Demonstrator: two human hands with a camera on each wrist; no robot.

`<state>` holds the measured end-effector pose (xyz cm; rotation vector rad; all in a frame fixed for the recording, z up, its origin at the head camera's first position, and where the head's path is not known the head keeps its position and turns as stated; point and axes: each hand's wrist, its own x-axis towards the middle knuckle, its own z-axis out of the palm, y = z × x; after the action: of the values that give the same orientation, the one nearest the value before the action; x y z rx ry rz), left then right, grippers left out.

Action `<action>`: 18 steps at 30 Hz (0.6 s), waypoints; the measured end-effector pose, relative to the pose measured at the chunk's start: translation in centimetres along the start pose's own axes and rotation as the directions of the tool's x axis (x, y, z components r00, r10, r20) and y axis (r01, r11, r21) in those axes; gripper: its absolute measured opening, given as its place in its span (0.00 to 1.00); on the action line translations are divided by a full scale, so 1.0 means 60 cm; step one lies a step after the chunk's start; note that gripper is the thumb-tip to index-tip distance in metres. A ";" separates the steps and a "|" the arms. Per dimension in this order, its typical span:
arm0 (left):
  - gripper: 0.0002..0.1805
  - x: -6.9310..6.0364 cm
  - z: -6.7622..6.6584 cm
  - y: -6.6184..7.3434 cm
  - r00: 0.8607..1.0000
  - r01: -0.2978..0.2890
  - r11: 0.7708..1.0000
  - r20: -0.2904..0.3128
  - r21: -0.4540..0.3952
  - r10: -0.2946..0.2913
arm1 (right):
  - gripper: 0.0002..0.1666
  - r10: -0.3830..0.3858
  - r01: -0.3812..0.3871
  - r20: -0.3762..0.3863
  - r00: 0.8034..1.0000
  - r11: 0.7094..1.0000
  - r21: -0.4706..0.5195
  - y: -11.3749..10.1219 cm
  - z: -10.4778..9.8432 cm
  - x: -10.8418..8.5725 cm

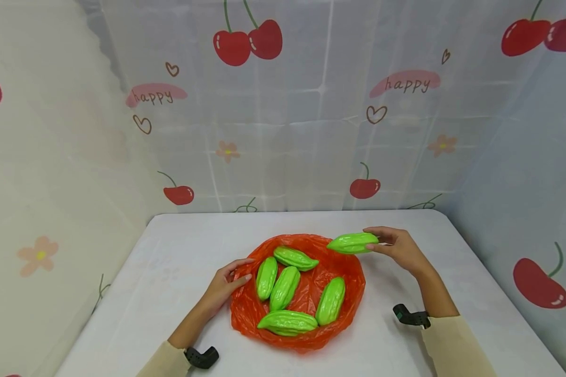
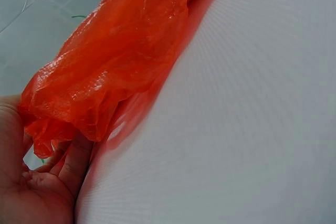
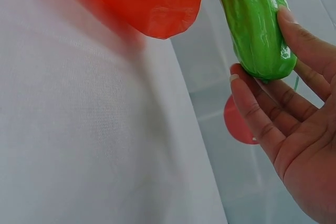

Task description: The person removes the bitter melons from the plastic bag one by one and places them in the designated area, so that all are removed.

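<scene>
A red plastic bag [image 1: 306, 293] lies spread in a bowl shape on the table, holding several green ridged gourds [image 1: 285, 288]. Over the bag's back right rim, the right hand [image 1: 398, 248] pinches another green gourd [image 1: 353, 243] by its right end. The right wrist view shows that gourd [image 3: 257, 24] between the thumb and fingers of the right hand [image 3: 299, 114]. At the bag's left edge is the left hand [image 1: 226, 285], thumb over the rim. In the left wrist view the bag's crumpled edge [image 2: 79, 108] lies between the thumb and fingers of the left hand [image 2: 37, 182].
The white table [image 1: 184, 241] extends around the bag. Behind it hangs a backdrop [image 1: 301, 131] with cherries, hearts and lettering, with side sheets to left and right. A black device sits at each wrist, by the beige sleeves.
</scene>
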<state>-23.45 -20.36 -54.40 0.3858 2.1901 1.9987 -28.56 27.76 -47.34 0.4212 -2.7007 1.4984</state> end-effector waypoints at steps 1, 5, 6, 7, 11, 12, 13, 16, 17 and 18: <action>0.24 0.000 0.000 0.000 1.000 0.000 1.000 -0.001 0.002 0.000 | 0.31 0.003 -0.003 -0.002 1.000 1.000 0.003 0.001 -0.001 -0.001; 0.24 0.000 -0.001 -0.001 1.000 0.002 1.000 0.002 0.003 -0.002 | 0.31 0.027 -0.027 -0.022 0.999 1.000 0.006 0.008 -0.006 -0.002; 0.24 0.000 -0.001 -0.001 1.000 0.002 1.000 0.003 0.001 -0.002 | 0.31 0.033 -0.033 -0.030 0.999 0.999 0.005 0.010 -0.008 -0.002; 0.24 0.000 -0.001 -0.002 1.000 0.001 1.000 0.004 0.000 -0.001 | 0.31 0.039 -0.039 -0.039 0.998 0.999 0.001 0.012 -0.010 -0.003; 0.24 0.000 -0.001 -0.002 1.000 0.000 1.000 0.008 -0.001 0.000 | 0.32 0.060 -0.060 -0.066 0.996 0.998 0.000 0.016 -0.016 -0.007; 0.24 0.000 -0.001 -0.002 1.000 0.000 1.000 0.008 0.001 0.000 | 0.33 0.064 -0.065 -0.071 0.995 0.998 0.001 0.017 -0.018 -0.008; 0.24 0.000 -0.001 -0.002 1.000 0.000 1.000 0.009 0.001 0.000 | 0.33 0.067 -0.067 -0.076 0.995 0.998 0.002 0.017 -0.019 -0.008; 0.25 0.000 -0.002 -0.003 1.000 0.001 1.000 0.006 0.002 -0.001 | 0.33 0.069 -0.068 -0.087 0.994 0.998 0.009 0.020 -0.023 -0.009; 0.25 0.000 -0.002 -0.003 1.000 0.001 1.000 0.005 0.002 -0.001 | 0.33 0.070 -0.070 -0.093 0.993 0.998 0.009 0.021 -0.025 -0.010; 0.24 0.000 -0.002 -0.003 1.000 0.005 1.000 0.002 -0.002 -0.005 | 0.33 0.070 -0.069 -0.095 0.993 0.998 0.008 0.023 -0.026 -0.010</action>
<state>-23.52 -20.46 -54.55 0.3822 2.1858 1.9966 -28.51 29.90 -47.73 0.2511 -2.6650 1.5007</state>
